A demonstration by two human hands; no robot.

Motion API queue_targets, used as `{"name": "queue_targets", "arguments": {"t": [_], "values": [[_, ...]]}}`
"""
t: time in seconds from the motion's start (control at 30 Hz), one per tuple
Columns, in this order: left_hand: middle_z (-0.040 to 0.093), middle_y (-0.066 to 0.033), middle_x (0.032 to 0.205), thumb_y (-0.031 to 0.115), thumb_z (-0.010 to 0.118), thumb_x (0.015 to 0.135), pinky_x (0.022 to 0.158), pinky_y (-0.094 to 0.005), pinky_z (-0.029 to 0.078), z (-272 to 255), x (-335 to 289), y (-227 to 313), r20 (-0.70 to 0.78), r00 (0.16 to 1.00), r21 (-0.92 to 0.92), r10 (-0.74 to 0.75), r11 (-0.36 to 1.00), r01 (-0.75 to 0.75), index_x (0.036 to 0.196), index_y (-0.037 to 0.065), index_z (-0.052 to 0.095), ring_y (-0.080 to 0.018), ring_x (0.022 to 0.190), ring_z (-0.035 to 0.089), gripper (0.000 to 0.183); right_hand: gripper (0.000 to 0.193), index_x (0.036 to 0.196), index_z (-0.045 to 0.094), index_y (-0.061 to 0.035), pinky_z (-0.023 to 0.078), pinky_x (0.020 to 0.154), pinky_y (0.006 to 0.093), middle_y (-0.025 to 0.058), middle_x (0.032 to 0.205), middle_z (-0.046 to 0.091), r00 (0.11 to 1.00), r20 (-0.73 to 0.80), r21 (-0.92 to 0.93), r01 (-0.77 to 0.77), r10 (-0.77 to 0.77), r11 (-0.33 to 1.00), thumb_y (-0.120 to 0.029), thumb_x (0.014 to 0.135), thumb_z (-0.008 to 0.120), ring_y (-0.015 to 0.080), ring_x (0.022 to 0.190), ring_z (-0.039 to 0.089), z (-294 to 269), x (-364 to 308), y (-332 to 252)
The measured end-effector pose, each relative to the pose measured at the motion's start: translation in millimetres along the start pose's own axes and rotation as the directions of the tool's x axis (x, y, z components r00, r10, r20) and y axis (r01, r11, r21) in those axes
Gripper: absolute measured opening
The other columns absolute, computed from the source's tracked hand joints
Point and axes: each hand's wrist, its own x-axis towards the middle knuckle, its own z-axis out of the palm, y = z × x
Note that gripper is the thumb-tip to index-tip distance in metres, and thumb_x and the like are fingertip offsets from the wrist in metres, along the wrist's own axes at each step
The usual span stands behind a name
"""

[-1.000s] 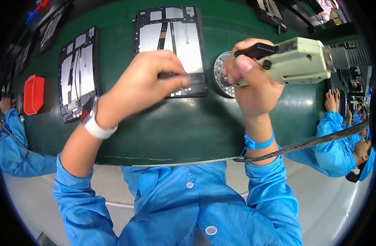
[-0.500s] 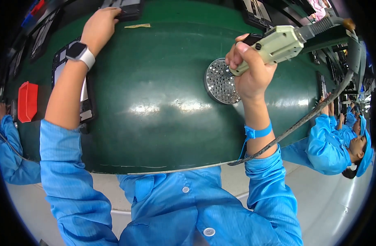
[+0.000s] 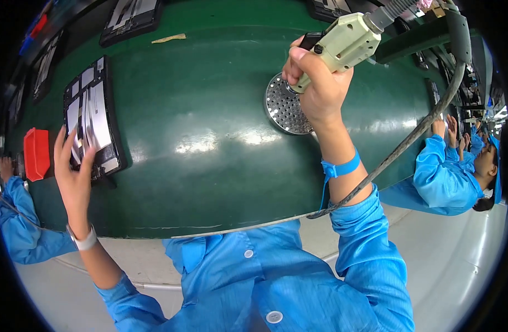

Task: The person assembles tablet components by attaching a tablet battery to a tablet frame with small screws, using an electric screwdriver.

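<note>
My right hand (image 3: 323, 91) is wrapped round a pale green electric screwdriver (image 3: 351, 43), its thumb and fingers near the black lever. The screwdriver's nose points down at a round metal dish (image 3: 284, 108) with a perforated top dotted with small bright pieces. My hand hides where the nose meets it. My left hand (image 3: 74, 174), blurred by motion, has its fingers spread at the lower edge of a flat black device (image 3: 102, 130) with silvery panels. Whether the fingers touch the device is unclear. A blue band circles my right wrist, a watch strap my left.
A red bin (image 3: 37, 155) stands left of the device. Another open black device (image 3: 131, 21) lies at the far left, near a yellowish strip (image 3: 169, 38). A thick cable (image 3: 425, 124) runs past my right arm. A co-worker (image 3: 450, 177) sits at the right; another person's sleeve shows at the left.
My left hand has moved from the far device back toward me, to the nearer device. The far device now shows more fully. My right hand stays at the dish with the screwdriver.
</note>
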Motion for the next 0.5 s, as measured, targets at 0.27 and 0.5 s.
{"name": "queue_targets", "arguments": {"t": [0.27, 0.5], "values": [[0.039, -0.0207, 0.154, 0.003, 0.082, 0.072, 0.110, -0.0400, 0.040, 0, -56, -3, 0.038, 0.989, -0.316, -0.142, 0.937, 0.147, 0.135, 0.001, 0.058, -0.0319, 0.137, 0.045, 0.067, 0.013, 0.085, 0.060, 0.0047, 0.045, 0.051, 0.0314, 0.0063, 0.058, 0.053, 1.000, -0.016, -0.021, -0.019, 0.019, 1.000, -0.007, 0.081, 0.064, 0.0158, 0.049, 0.051, 5, -4, -6], [0.047, -0.0225, 0.147, 0.007, 0.088, 0.064, 0.107, -0.0397, 0.042, 16, -74, 50, -0.003, 1.000, -0.217, 0.017, 0.976, -0.017, 0.122, -0.001, 0.067, -0.0351, 0.131, 0.052, 0.063, 0.016, 0.092, 0.061, 0.0057, 0.045, 0.053, 0.0323, 0.0068, 0.060, 0.053, 0.999, -0.037, -0.021, -0.035, 0.035, 0.999, -0.007, 0.082, 0.065, 0.0163, 0.051, 0.051, 14, -6, -6]]}}
